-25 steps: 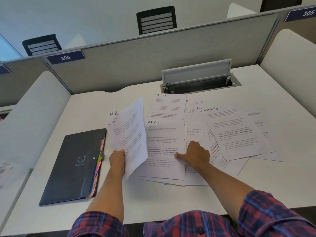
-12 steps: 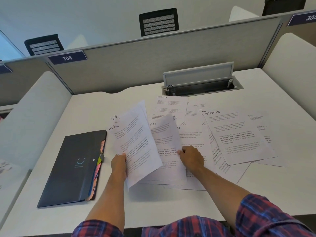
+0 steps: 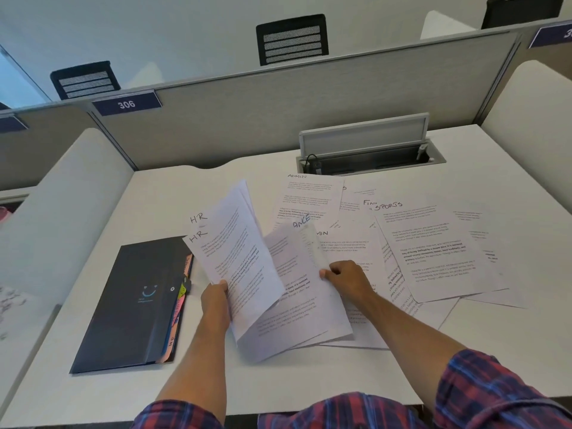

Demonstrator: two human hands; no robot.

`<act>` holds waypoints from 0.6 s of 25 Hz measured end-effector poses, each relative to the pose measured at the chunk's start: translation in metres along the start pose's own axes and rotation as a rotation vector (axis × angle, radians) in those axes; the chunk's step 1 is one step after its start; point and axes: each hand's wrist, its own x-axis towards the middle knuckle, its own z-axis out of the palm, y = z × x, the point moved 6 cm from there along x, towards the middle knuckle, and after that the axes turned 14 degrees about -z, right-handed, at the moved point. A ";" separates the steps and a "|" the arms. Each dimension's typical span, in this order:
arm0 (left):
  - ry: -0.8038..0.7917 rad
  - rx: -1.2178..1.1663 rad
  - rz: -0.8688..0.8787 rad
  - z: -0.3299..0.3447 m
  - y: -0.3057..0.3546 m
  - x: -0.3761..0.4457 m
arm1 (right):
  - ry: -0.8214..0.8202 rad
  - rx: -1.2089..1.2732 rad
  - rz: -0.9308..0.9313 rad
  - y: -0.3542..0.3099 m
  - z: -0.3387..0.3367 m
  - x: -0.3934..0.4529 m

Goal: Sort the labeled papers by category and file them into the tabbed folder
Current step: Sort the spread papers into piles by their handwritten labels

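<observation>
My left hand [image 3: 215, 300] grips a few sheets marked HR [image 3: 230, 252], raised and tilted off the desk. My right hand [image 3: 346, 278] pinches the right edge of another sheet [image 3: 297, 274] and lifts it toward the HR sheets; its heading ends in "ANCE". More printed sheets lie spread on the white desk: an ADMIN sheet [image 3: 309, 196] at the back, a second ADMIN sheet [image 3: 346, 243] under my right hand, and a SPORTS sheet [image 3: 433, 252] on the right. The dark tabbed folder [image 3: 133, 301] lies shut at the left, coloured tabs showing along its right edge.
An open cable tray with a raised lid [image 3: 368, 150] sits at the desk's back edge. Grey partition panels [image 3: 278, 113] close off the back, and white curved dividers [image 3: 65, 196] flank both sides. Bare desk [image 3: 479, 351] lies in front of the papers.
My right hand has picked up a sheet from the pile and swung its edge up and left toward the HR sheets. My left hand stays raised with those sheets.
</observation>
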 end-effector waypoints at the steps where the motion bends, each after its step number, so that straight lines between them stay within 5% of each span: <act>1: 0.001 0.002 -0.007 0.000 -0.001 0.000 | 0.026 -0.023 0.006 0.001 -0.002 0.000; 6: 0.006 0.022 -0.023 0.002 -0.003 -0.001 | 0.244 -0.094 0.126 0.016 -0.029 -0.005; 12: 0.078 0.172 0.058 0.007 0.002 -0.004 | 0.120 -0.234 0.016 0.015 -0.038 -0.006; 15: 0.048 0.280 0.160 0.021 0.009 -0.015 | 0.379 -0.475 -0.066 0.014 -0.070 -0.012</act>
